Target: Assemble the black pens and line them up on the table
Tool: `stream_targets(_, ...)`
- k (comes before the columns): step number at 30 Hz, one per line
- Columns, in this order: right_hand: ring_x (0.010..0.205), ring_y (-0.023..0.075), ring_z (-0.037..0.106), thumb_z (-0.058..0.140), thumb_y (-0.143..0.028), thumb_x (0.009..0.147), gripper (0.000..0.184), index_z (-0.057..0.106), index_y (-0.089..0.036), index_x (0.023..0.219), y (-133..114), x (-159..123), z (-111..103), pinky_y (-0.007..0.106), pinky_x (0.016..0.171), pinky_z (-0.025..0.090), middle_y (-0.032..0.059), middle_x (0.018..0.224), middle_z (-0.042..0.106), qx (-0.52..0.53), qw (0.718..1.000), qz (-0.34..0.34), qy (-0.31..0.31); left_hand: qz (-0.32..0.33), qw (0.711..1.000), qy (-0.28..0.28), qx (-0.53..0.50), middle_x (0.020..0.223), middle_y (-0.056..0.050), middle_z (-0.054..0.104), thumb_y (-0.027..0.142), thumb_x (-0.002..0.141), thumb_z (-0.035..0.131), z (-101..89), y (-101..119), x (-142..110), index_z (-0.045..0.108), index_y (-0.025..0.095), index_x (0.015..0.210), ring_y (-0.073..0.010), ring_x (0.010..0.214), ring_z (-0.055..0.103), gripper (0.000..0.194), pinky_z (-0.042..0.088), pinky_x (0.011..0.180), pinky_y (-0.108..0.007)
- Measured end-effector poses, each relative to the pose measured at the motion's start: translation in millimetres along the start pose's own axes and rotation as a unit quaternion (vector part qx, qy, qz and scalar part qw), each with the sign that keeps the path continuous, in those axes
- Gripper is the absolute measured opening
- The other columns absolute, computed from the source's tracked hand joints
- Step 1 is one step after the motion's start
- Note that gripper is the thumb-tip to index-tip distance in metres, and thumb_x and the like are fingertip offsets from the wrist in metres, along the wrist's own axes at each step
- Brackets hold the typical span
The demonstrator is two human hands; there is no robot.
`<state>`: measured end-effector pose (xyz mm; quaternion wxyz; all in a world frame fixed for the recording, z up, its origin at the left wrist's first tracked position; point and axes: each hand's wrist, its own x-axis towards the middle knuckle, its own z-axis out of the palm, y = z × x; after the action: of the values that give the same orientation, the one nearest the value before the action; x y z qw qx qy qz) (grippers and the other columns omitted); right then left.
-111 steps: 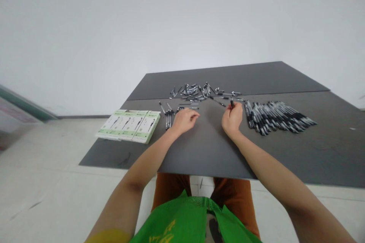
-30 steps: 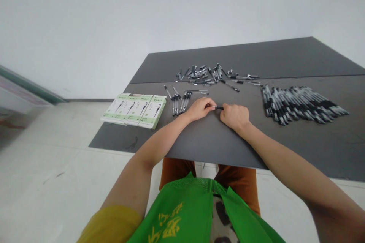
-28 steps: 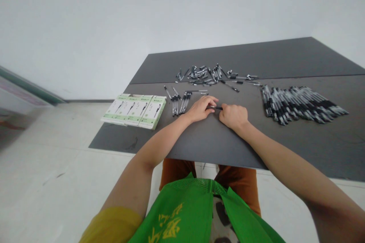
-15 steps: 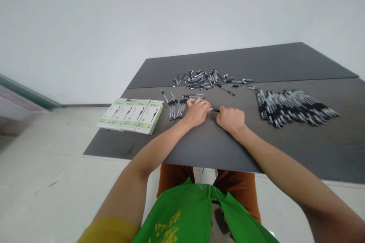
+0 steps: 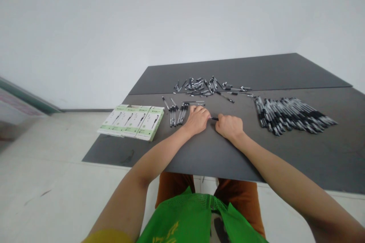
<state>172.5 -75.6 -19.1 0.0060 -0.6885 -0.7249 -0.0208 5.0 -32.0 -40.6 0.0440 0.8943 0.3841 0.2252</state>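
Note:
A black-gripped pen (image 5: 214, 119) bridges the short gap between my two hands, low over the grey table. My left hand (image 5: 197, 119) is closed on its left end, with the fingertips partly hidden. Curled into a fist, my right hand (image 5: 229, 125) grips the other end. Just left of my left hand lie several clear pens with black grips (image 5: 178, 114), roughly side by side. Behind the hands is a scattered heap of pen parts (image 5: 201, 85), among them caps and thin barrels.
A broad row of pens (image 5: 293, 114) lies on the right of the table (image 5: 285, 155). Green-and-white pen boxes (image 5: 132, 120) lie on the left, over the table's edge. A white wall (image 5: 182, 19) rises behind the table, and its front edge is near my body.
The whole scene sits slightly lower in view, as the head has tilted. Both hands stay closed on the pen in nearly the same place on the table.

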Motion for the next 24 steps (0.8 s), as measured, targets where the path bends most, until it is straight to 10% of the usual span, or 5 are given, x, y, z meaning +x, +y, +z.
stream_targets(5, 0.085, 0.0319, 0.073, 0.041, -0.027, 0.091, 0.031, 0.069, -0.014, 0.094, 0.7, 1.0, 2.8, 0.038, 0.07, 0.054, 0.0177, 0.088, 0.074, -0.008, 1.0, -0.002, 0.005, -0.004, 0.997, 0.064, -0.048, 0.142, -0.014, 0.044, 0.032, 0.09, 0.06, 7.5, -4.6, 1.4, 0.06, 0.017, 0.096, -0.0254, 0.115, 0.057, 0.017, 0.048, 0.099, -0.046)
stream_targets(11, 0.085, 0.0339, 0.073, 0.04, -0.028, 0.09, 0.033, 0.069, -0.015, 0.095, 1.6, 2.5, 2.7, 0.041, 0.07, 0.054, 0.0184, 0.088, 0.074, -0.008, 1.0, 0.0, 0.001, 0.01, 0.987, 0.144, -0.07, 0.154, -0.026, 0.02, 0.055, 0.085, 0.062, 12.0, -10.0, 0.6, 0.044, 0.011, 0.132, -0.0324, 0.128, 0.047, 0.067, 0.042, 0.107, -0.052)
stream_targets(17, 0.085, 0.0343, 0.073, 0.041, -0.027, 0.088, 0.033, 0.071, -0.015, 0.095, 2.0, 3.3, 2.3, 0.041, 0.07, 0.054, 0.0187, 0.087, 0.074, -0.004, 1.0, 0.018, -0.001, 0.039, 0.999, 0.009, -0.003, 0.113, -0.008, 0.069, 0.03, 0.101, 0.04, 6.3, -6.6, 2.9, 0.068, 0.018, 0.103, -0.0227, 0.114, 0.053, 0.031, 0.042, 0.1, -0.04)
stream_targets(24, 0.088, 0.0333, 0.073, 0.042, -0.03, 0.088, 0.036, 0.073, -0.016, 0.098, 0.9, 2.6, 0.8, 0.04, 0.073, 0.053, 0.0184, 0.091, 0.074, 0.007, 1.0, 0.023, -0.013, 0.017, 1.0, 0.019, 0.014, 0.127, -0.005, 0.066, 0.027, 0.096, 0.055, 2.7, -3.6, 3.1, 0.068, 0.02, 0.098, -0.0211, 0.117, 0.055, 0.015, 0.033, 0.1, -0.042)
